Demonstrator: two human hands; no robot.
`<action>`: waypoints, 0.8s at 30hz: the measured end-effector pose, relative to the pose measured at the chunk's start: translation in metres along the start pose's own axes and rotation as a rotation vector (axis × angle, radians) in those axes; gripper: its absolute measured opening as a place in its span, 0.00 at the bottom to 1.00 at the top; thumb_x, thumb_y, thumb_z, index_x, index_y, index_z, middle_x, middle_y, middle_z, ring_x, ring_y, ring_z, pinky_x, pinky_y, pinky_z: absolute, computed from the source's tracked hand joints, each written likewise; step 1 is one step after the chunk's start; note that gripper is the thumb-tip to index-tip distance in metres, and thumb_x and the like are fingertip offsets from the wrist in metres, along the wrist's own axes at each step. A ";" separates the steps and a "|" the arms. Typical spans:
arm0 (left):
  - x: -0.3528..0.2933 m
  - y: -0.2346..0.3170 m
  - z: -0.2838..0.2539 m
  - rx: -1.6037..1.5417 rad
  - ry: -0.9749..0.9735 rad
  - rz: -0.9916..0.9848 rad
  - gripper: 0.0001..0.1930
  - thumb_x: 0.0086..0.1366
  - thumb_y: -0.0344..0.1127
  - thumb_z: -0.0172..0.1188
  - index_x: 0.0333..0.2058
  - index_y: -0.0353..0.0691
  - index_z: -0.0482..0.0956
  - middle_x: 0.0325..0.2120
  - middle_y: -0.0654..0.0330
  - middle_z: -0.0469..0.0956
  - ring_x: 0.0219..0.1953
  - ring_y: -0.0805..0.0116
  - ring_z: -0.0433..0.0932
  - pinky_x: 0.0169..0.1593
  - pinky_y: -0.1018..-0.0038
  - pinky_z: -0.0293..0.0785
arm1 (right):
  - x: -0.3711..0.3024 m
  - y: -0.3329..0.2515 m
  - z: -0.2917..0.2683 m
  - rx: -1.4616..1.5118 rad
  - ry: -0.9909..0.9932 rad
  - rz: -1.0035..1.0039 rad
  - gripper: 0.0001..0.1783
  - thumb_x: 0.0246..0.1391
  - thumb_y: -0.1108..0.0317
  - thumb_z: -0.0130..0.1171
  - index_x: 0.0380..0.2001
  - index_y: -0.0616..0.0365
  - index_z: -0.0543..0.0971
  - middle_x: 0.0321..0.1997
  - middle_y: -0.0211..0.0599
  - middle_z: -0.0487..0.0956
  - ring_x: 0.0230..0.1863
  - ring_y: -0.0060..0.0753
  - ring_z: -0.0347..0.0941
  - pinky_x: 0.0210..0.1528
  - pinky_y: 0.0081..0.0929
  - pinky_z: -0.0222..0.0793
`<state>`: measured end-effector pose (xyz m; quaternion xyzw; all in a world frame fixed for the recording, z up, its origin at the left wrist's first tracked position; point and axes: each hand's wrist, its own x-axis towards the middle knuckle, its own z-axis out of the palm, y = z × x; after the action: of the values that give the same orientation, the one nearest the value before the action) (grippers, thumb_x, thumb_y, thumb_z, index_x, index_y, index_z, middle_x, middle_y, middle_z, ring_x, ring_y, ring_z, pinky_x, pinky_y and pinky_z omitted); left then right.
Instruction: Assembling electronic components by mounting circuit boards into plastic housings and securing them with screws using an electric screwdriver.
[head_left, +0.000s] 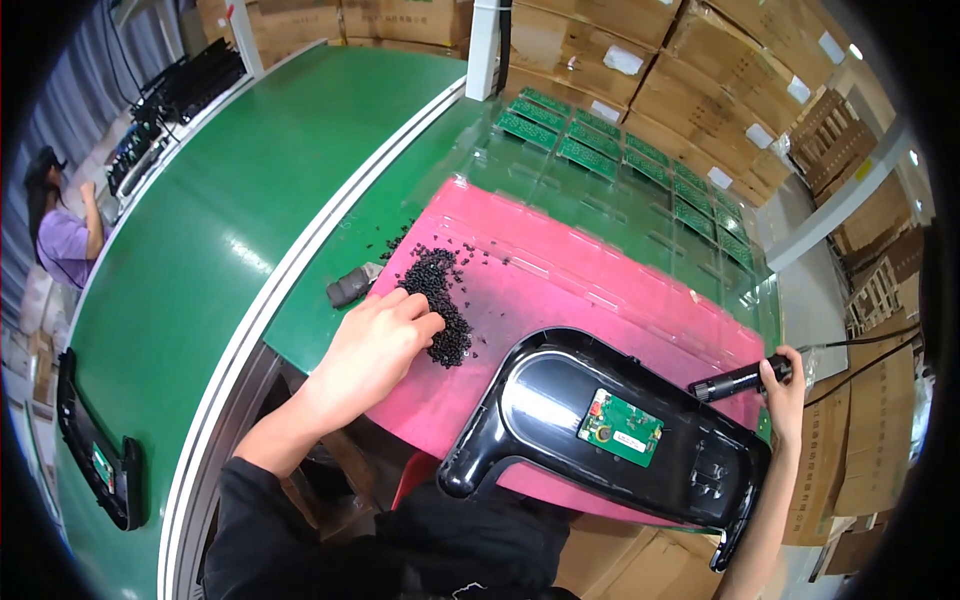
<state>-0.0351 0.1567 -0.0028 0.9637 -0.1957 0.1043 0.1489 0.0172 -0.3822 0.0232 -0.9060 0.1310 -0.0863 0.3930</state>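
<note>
My left hand [385, 325] reaches into a pile of small black screws [452, 338], its fingers curled together. Whatever sits between its fingertips is hidden. At the right, my right hand [785, 385] is wrapped round a black electric screwdriver [738, 382], which lies almost level with its tip pointing left. Between my hands rests a glossy black curved plastic housing [530, 400], hollow side up. A green circuit board [622, 428] lies inside it. The screwdriver tip is near the housing's far edge; I cannot tell whether they touch.
Under the housing and screws is a pink mat [480, 225]. Behind it, clear plastic trays hold several green circuit boards [585, 155]. A dark grey object [350, 287] lies beside the pile. A green conveyor belt [230, 200] carries another black housing [100, 455]. Another person [68, 225] is at far left.
</note>
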 end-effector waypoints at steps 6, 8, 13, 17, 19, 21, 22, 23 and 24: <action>0.019 0.004 0.003 -0.018 0.063 0.066 0.05 0.55 0.27 0.63 0.32 0.37 0.81 0.28 0.57 0.76 0.35 0.55 0.76 0.40 0.62 0.73 | -0.007 -0.026 0.059 0.689 0.426 -0.406 0.33 0.59 0.79 0.59 0.63 0.55 0.57 0.52 0.41 0.70 0.47 0.33 0.76 0.48 0.30 0.75; 0.027 0.010 -0.001 -0.074 0.104 0.075 0.05 0.57 0.26 0.63 0.33 0.36 0.81 0.29 0.54 0.76 0.36 0.53 0.76 0.39 0.61 0.73 | -0.017 -0.051 0.070 0.690 0.225 -0.338 0.27 0.61 0.77 0.58 0.61 0.60 0.61 0.48 0.40 0.73 0.48 0.34 0.76 0.51 0.34 0.73; 0.056 0.042 -0.006 -0.326 0.163 0.192 0.07 0.55 0.22 0.63 0.34 0.33 0.80 0.30 0.55 0.77 0.35 0.53 0.76 0.40 0.61 0.73 | -0.025 -0.088 0.076 1.163 0.038 -0.249 0.20 0.65 0.62 0.57 0.53 0.63 0.70 0.33 0.34 0.73 0.34 0.29 0.71 0.42 0.29 0.69; 0.085 0.073 0.002 -0.615 0.212 0.417 0.08 0.54 0.22 0.68 0.35 0.33 0.84 0.30 0.56 0.82 0.35 0.59 0.81 0.38 0.67 0.77 | -0.063 -0.129 0.063 1.549 0.061 -0.386 0.29 0.63 0.44 0.52 0.50 0.63 0.72 0.26 0.26 0.65 0.25 0.21 0.60 0.35 0.24 0.60; 0.096 0.095 0.011 -0.785 0.169 0.488 0.08 0.54 0.22 0.69 0.35 0.33 0.85 0.30 0.55 0.84 0.34 0.60 0.82 0.38 0.68 0.78 | -0.082 -0.135 0.063 1.674 -0.012 -0.379 0.33 0.62 0.38 0.49 0.48 0.61 0.73 0.23 0.25 0.65 0.20 0.21 0.59 0.29 0.25 0.58; 0.102 0.108 0.017 -0.947 0.089 0.500 0.09 0.55 0.21 0.69 0.36 0.33 0.86 0.31 0.54 0.85 0.34 0.63 0.83 0.39 0.70 0.79 | -0.102 -0.149 0.068 1.673 0.021 -0.377 0.34 0.62 0.35 0.48 0.48 0.59 0.71 0.21 0.24 0.65 0.18 0.19 0.57 0.26 0.24 0.56; 0.103 0.112 0.020 -1.036 0.012 0.480 0.08 0.55 0.21 0.69 0.36 0.32 0.86 0.32 0.54 0.85 0.34 0.63 0.83 0.39 0.70 0.79 | -0.108 -0.152 0.070 1.669 0.015 -0.397 0.34 0.61 0.35 0.48 0.48 0.58 0.71 0.21 0.24 0.65 0.17 0.19 0.58 0.26 0.23 0.56; 0.103 0.114 0.022 -1.107 -0.043 0.484 0.07 0.55 0.20 0.67 0.35 0.32 0.86 0.32 0.54 0.85 0.34 0.64 0.84 0.40 0.70 0.80 | -0.112 -0.153 0.070 1.664 0.010 -0.416 0.34 0.61 0.34 0.49 0.48 0.58 0.70 0.21 0.23 0.65 0.17 0.19 0.58 0.26 0.23 0.56; 0.102 0.116 0.025 -1.165 -0.076 0.468 0.07 0.57 0.20 0.66 0.35 0.31 0.86 0.32 0.53 0.85 0.34 0.65 0.83 0.40 0.71 0.80 | -0.114 -0.153 0.071 1.680 -0.014 -0.434 0.34 0.60 0.34 0.50 0.47 0.56 0.70 0.21 0.23 0.66 0.17 0.19 0.58 0.26 0.24 0.57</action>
<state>0.0130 0.0112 0.0287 0.6591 -0.4313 -0.0239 0.6156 -0.0472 -0.1979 0.0818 -0.3210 -0.1542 -0.2219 0.9077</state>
